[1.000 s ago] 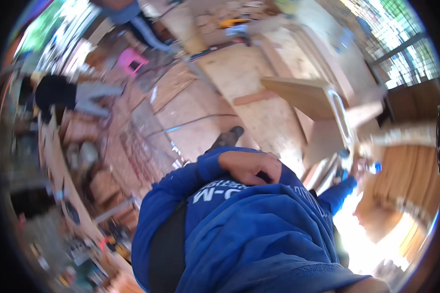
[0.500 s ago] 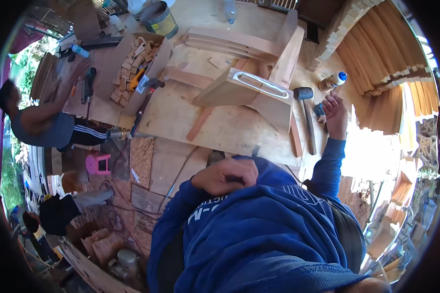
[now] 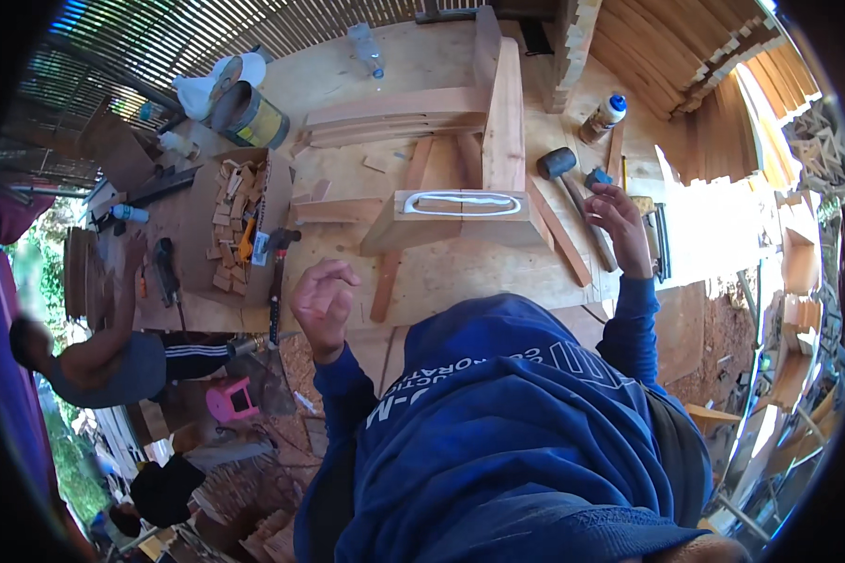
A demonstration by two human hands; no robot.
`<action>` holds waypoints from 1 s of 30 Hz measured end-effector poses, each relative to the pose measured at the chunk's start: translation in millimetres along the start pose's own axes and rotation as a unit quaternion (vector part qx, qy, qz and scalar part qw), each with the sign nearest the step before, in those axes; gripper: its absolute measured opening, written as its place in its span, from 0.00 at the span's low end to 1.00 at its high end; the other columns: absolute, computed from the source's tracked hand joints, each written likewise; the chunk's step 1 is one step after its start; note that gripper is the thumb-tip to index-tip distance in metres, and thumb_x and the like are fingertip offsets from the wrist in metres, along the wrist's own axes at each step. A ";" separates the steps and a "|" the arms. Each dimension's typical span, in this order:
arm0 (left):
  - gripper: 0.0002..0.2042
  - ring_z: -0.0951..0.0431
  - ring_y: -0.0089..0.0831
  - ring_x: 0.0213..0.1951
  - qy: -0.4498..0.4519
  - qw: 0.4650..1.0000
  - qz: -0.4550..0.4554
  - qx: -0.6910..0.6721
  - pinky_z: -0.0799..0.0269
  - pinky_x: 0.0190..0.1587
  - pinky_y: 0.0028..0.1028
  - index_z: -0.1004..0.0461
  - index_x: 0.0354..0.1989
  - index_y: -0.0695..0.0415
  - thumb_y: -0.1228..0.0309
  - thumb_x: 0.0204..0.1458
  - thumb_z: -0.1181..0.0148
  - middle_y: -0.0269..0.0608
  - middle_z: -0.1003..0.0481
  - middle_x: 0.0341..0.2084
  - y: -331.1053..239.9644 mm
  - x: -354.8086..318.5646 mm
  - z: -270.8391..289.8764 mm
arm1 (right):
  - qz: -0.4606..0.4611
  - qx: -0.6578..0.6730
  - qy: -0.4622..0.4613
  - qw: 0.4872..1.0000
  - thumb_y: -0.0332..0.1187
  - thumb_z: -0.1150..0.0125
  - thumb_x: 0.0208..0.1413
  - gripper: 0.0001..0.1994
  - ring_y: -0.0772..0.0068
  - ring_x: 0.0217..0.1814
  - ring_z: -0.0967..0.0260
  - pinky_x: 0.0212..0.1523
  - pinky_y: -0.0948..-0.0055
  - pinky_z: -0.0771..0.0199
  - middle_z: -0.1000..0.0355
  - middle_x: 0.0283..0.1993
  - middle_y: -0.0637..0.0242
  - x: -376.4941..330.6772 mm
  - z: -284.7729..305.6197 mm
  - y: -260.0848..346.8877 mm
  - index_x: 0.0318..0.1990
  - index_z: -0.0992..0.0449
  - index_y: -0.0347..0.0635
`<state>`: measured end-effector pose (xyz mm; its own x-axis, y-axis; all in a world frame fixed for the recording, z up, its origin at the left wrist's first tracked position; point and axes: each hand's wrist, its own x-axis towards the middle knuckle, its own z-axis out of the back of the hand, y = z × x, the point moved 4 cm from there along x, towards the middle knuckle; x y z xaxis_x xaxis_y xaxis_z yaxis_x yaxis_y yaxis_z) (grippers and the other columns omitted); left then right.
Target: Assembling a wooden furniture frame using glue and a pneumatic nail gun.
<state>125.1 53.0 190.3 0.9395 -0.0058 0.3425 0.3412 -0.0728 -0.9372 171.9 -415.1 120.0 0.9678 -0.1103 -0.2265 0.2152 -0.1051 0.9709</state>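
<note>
My left hand [image 3: 325,308] is raised over the table's front edge, fingers loosely bent and apart, holding nothing. It is nearest to a reddish wooden strip [image 3: 386,287]. My right hand [image 3: 620,223], also empty with its fingers spread and bent, hovers beside the handle of a black-headed mallet [image 3: 557,163]. A small blue object [image 3: 598,176] shows just past its fingertips. Between my hands stands a wooden piece [image 3: 455,231] with a loop of white glue [image 3: 465,203] around a slot in its upper face. A white bottle with a blue cap [image 3: 603,119] lies farther back.
A cardboard box [image 3: 270,202] of wood offcuts sits at the left, a hammer [image 3: 281,253] beside it. Behind are a bucket [image 3: 253,122] and a plastic bottle [image 3: 366,52]. Stacked boards [image 3: 685,47] fill the back right. A co-worker [image 3: 108,361] reaches onto the table's left end.
The view has shifted. My left hand has left the front of my shirt, risen toward the table and uncurled. My right hand has come closer to the mallet handle.
</note>
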 end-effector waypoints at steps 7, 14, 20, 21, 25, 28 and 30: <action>0.23 0.26 0.32 0.42 -0.034 0.999 -0.012 -0.002 0.33 0.50 0.30 0.29 0.51 0.71 0.62 0.56 0.39 0.47 0.24 0.36 32.6 28.9 29.6 | -0.035 -0.046 -0.027 0.998 0.36 0.41 0.64 0.19 0.77 0.47 0.27 0.50 0.75 0.27 0.24 0.45 0.66 28.7 7.4 -30.1 0.57 0.31 0.37; 0.26 0.25 0.39 0.51 -0.051 0.998 0.039 -0.004 0.35 0.60 0.36 0.33 0.57 0.70 0.63 0.56 0.40 0.50 0.26 0.49 66.1 17.5 25.6 | -0.028 -0.163 0.030 0.986 0.50 0.40 0.63 0.28 0.73 0.50 0.29 0.53 0.72 0.29 0.26 0.48 0.64 125.0 -44.1 -87.2 0.56 0.30 0.32; 0.35 0.32 0.40 0.62 -0.018 0.992 0.026 0.120 0.40 0.65 0.38 0.35 0.61 0.67 0.53 0.53 0.34 0.51 0.31 0.59 49.2 22.2 -6.6 | -0.130 -0.055 0.151 0.978 0.55 0.41 0.62 0.34 0.69 0.51 0.29 0.56 0.70 0.30 0.25 0.51 0.59 192.3 -86.5 -141.0 0.61 0.31 0.31; 0.35 0.32 0.40 0.62 -0.040 0.990 0.026 0.130 0.40 0.65 0.38 0.35 0.61 0.67 0.53 0.53 0.34 0.51 0.31 0.59 46.2 21.9 -8.7 | -0.152 -0.027 0.075 0.985 0.55 0.38 0.60 0.35 0.70 0.51 0.29 0.53 0.69 0.29 0.25 0.51 0.60 198.8 -85.8 -152.0 0.60 0.30 0.29; 0.42 0.35 0.39 0.65 -0.044 0.988 0.017 0.146 0.42 0.67 0.37 0.37 0.64 0.65 0.52 0.45 0.27 0.49 0.35 0.62 38.5 21.6 -25.0 | -0.115 -0.022 -0.023 0.993 0.55 0.35 0.58 0.34 0.66 0.47 0.27 0.52 0.67 0.27 0.24 0.50 0.60 203.0 -97.0 -161.2 0.58 0.27 0.28; 0.43 0.35 0.37 0.65 -0.020 0.989 0.042 0.138 0.42 0.67 0.35 0.37 0.65 0.62 0.56 0.41 0.24 0.47 0.35 0.62 28.3 31.6 -49.8 | -0.092 0.037 0.028 0.995 0.54 0.38 0.61 0.34 0.65 0.49 0.26 0.55 0.66 0.27 0.24 0.52 0.59 205.7 -97.0 -160.1 0.59 0.28 0.28; 0.43 0.35 0.37 0.65 -0.011 0.990 0.070 0.120 0.41 0.67 0.34 0.37 0.65 0.61 0.59 0.40 0.22 0.46 0.34 0.62 28.2 32.2 -55.4 | -0.078 0.050 0.060 0.994 0.53 0.39 0.62 0.33 0.65 0.51 0.26 0.56 0.66 0.27 0.25 0.53 0.58 211.2 -104.4 -149.2 0.59 0.29 0.28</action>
<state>163.3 -4.4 178.5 0.9776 0.0222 0.2094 0.2029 0.1674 -0.9648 357.8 -319.5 -64.6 0.9338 0.0338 -0.3561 0.3551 -0.2090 0.9112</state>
